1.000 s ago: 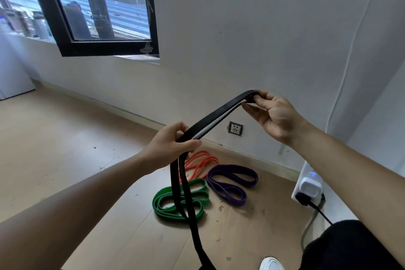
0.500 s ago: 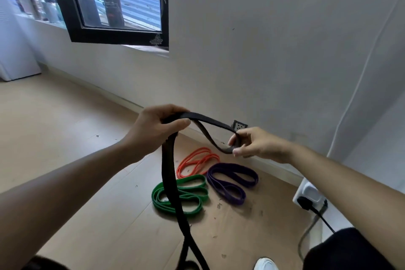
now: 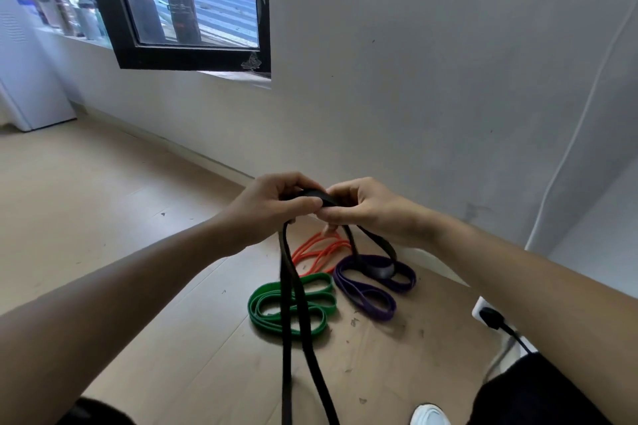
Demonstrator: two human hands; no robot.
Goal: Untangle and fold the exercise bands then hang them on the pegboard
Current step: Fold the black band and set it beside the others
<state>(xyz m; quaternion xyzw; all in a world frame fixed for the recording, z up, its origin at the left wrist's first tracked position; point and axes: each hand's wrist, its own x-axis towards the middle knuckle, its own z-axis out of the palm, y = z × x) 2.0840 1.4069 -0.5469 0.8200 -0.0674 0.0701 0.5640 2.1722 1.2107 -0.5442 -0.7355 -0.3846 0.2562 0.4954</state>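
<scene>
From my head camera, looking down: my left hand [image 3: 276, 207] and my right hand [image 3: 362, 209] meet in front of me, both closed on the top of the black band [image 3: 291, 304]. The fingers of each pinch the same short stretch, knuckles almost touching. Below my left hand two long strands hang toward the floor [image 3: 103, 217] and run out of view at the bottom edge; below my right hand a shorter loop droops in front of the purple band [image 3: 366, 290].

I judge I am mid-fold, bringing two parts of the band together. To do it well I should lay the strands flat on each other with no twist, pass the pinch to one hand, then run the free hand down to even the lengths.

The green band [image 3: 272, 304], orange band [image 3: 319, 250] and purple band lie on the floor, near the wall, not yet hung. No pegboard is in view.
</scene>
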